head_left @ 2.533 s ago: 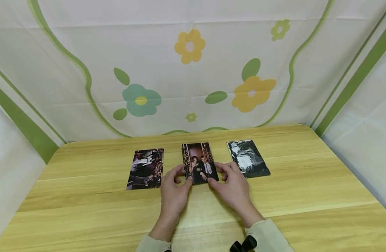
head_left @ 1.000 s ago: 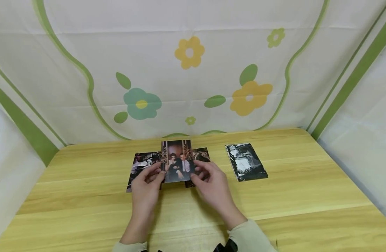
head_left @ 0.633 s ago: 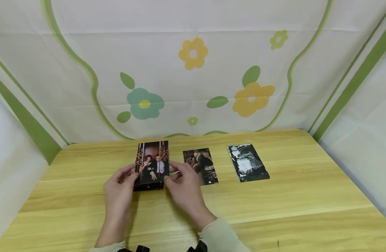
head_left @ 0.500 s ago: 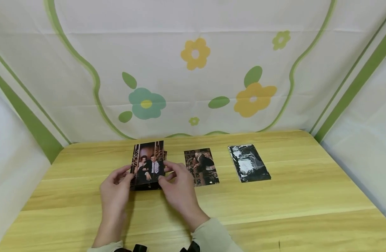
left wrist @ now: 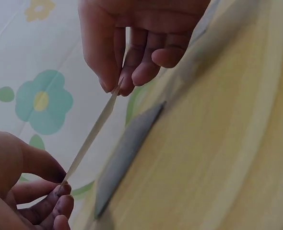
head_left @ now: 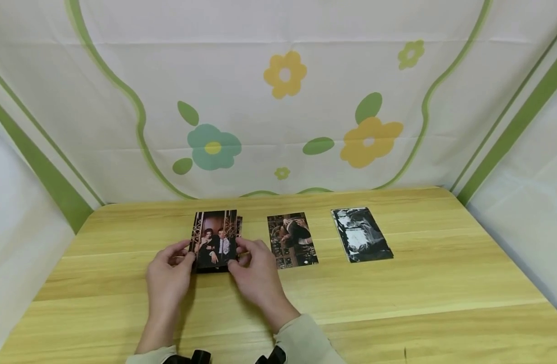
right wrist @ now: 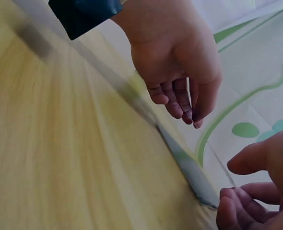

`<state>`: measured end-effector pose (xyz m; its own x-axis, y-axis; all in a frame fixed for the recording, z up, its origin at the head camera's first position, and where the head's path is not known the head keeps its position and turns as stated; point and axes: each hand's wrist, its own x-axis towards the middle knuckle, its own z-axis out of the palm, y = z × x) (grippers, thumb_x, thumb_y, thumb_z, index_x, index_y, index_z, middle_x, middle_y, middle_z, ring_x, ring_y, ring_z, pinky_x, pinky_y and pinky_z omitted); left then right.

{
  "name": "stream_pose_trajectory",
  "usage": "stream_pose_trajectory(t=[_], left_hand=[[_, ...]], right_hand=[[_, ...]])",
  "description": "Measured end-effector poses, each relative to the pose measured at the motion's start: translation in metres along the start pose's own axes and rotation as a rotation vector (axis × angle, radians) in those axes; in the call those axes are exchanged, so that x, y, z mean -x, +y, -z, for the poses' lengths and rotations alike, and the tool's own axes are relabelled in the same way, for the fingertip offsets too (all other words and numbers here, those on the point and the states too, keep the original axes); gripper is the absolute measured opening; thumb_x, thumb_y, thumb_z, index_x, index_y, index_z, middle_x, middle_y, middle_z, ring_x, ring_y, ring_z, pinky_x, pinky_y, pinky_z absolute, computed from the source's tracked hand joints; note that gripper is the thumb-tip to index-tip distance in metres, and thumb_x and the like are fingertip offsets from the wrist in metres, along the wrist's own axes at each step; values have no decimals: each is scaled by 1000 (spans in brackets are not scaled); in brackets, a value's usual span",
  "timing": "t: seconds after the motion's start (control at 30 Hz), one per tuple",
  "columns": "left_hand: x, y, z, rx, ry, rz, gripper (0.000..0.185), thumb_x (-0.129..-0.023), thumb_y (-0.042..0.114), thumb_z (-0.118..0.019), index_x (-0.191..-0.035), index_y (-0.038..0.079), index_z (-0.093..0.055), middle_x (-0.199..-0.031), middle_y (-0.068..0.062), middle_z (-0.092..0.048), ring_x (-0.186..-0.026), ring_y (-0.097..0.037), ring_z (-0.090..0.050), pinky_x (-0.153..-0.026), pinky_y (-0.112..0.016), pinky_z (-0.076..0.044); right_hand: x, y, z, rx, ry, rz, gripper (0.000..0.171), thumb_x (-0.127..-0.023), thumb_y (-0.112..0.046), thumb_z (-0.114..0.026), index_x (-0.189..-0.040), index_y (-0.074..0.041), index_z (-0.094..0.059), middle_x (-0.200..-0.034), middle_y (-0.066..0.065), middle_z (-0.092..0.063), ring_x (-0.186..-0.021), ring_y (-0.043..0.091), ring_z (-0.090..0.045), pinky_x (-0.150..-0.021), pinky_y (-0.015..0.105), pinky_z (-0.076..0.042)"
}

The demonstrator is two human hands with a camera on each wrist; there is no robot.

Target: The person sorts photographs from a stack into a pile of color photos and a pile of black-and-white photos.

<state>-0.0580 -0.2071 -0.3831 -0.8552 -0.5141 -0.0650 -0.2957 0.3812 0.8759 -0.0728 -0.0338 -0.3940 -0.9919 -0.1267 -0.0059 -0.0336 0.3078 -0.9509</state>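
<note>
A glossy photo card of two seated people lies over the left pile. My left hand pinches its left edge, thumb near the lower corner. My right hand holds the opposite edge with thumb and fingers. Beneath it, dark edges of the left pile show at the right and bottom. In the left wrist view the photo card is seen edge-on between both hands, above another card on the table. In the right wrist view, my right thumb stands slightly apart from the fingers.
To the right lies a sideways photo card showing a dark-clothed figure. Further right is a small pile of black-and-white photo cards. All rest on a wooden table, with a flowered cloth behind and at the sides.
Both hands have lifted the couple's photo card from the middle pile, carried it left and lowered it over the left pile. A different card now shows in the middle.
</note>
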Motion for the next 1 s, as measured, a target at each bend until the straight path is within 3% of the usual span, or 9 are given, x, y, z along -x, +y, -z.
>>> stream_pose_trajectory(t=[0.3, 0.5, 0.77, 1.0], left_hand=[[-4, -14, -6, -123, -14, -100, 34, -100, 7, -67, -132, -2, -73, -117, -21, -68, -94, -21, -60, -73, -19, -44], [-5, -16, -8, -131, -10, -105, 34, -100, 8, -68, -132, -2, -73, -116, -20, -67, -94, -22, -58, -73, -20, -43], [-4, -17, -7, -144, -26, -78, 39, -100, 13, -70, -136, -3, -70, -119, -20, -64, -100, -24, -54, -79, -25, -42], [-4, -15, -6, -55, -23, -45, 43, -102, 14, -69, -142, -1, -66, -127, -19, -64, -104, -22, -58, -74, -12, -43]], right_hand=[[-1, 8, -4, 157, -61, -9, 65, -88, -8, -80, -149, 1, -61, -110, 2, -59, -76, 6, -50, -66, 21, -45], [2, 8, -4, 205, -67, -4, 68, -86, -10, -81, -150, -2, -60, -107, 2, -55, -76, 7, -48, -65, 22, -43], [3, 10, -4, 183, -78, -17, 66, -86, -10, -80, -149, -3, -61, -110, 1, -57, -80, 8, -49, -67, 23, -44], [2, 9, 0, 103, -53, 2, 57, -90, -14, -82, -143, -3, -66, -109, 2, -60, -83, 7, -53, -76, 22, -48]])
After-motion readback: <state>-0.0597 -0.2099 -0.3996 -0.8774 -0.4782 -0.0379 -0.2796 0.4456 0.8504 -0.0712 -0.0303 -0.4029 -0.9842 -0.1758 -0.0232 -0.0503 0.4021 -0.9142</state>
